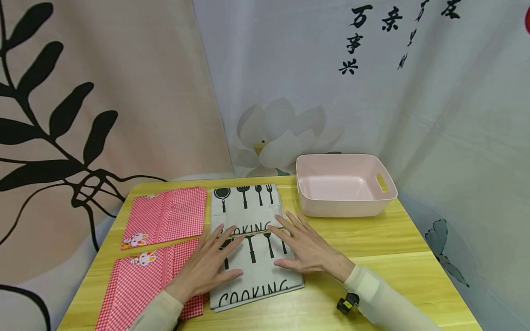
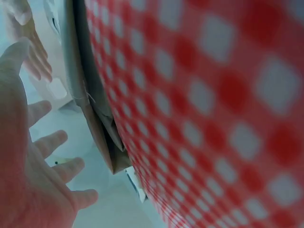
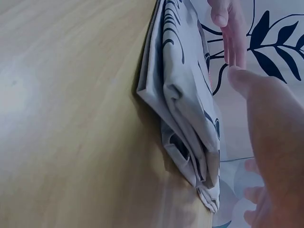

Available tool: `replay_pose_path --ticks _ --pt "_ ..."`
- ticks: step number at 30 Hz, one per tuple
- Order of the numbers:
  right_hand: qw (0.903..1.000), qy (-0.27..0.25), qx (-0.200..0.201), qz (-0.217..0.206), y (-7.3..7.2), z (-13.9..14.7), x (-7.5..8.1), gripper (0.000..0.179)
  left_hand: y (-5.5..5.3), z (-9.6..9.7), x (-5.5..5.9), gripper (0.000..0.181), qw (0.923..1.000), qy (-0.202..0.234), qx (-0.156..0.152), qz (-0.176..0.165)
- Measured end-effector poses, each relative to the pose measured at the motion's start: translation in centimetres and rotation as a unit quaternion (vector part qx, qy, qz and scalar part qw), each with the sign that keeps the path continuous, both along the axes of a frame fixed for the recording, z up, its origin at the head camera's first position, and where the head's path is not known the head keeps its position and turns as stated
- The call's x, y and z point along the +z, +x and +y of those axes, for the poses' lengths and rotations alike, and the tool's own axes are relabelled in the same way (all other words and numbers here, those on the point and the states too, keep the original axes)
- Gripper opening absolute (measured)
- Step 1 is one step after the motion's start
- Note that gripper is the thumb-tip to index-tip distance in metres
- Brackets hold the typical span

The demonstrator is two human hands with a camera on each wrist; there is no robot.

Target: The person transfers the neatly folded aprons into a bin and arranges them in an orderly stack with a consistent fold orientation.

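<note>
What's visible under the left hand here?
Under the left hand are the nearer COOKING cloth, nearer checked cloth and partly the farther COOKING cloth; the parts it covers are hidden.

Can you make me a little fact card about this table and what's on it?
Surface: wood-grain table
Left side: near red gingham cloth and far red gingham cloth, both with bunny pictures
Middle: near COOKING cloth and far COOKING cloth, folded, white with black utensil prints
Back right: pink storage bin with a handle hole
Left grip: fingers spread, holding nothing
Right grip: fingers spread, holding nothing
</note>
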State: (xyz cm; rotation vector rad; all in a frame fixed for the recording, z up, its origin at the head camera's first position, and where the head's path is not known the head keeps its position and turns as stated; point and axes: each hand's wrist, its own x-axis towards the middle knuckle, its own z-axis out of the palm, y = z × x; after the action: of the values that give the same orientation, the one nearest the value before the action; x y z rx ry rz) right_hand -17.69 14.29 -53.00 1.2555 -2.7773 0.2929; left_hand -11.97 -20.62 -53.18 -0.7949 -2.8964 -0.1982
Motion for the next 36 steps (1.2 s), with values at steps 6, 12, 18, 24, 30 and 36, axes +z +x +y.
replay_pose_path --ticks 6,12,18,24,30,36 --pt "0.9999 0.002 -0.005 -0.014 0.1 0.2 -0.3 0.096 0.3 -0.5 -0.3 0.091 0.9999 0.001 0.009 -0.006" --pt "0.9995 0.003 -0.005 -0.031 0.1 0.3 -0.7 0.095 0.7 -1.0 -0.5 0.088 0.9993 0.013 0.020 -0.027" --pt "0.9979 0.010 -0.011 -0.063 0.1 0.5 -1.1 0.097 0.9 -1.4 -0.9 0.087 0.9983 0.028 0.022 -0.047" --pt "0.9961 0.008 -0.011 -0.087 0.1 0.6 -1.5 0.099 0.9 -1.8 -1.1 0.086 0.9974 0.038 0.022 -0.056" --pt "0.9935 0.001 -0.014 -0.113 0.2 0.7 -1.7 0.100 1.0 -2.3 -1.3 0.086 0.9961 0.040 0.029 -0.073" --pt "0.9926 -0.006 -0.012 -0.121 0.0 0.8 -1.8 0.100 1.2 -3.1 -1.4 0.088 0.9943 0.060 0.036 -0.080"
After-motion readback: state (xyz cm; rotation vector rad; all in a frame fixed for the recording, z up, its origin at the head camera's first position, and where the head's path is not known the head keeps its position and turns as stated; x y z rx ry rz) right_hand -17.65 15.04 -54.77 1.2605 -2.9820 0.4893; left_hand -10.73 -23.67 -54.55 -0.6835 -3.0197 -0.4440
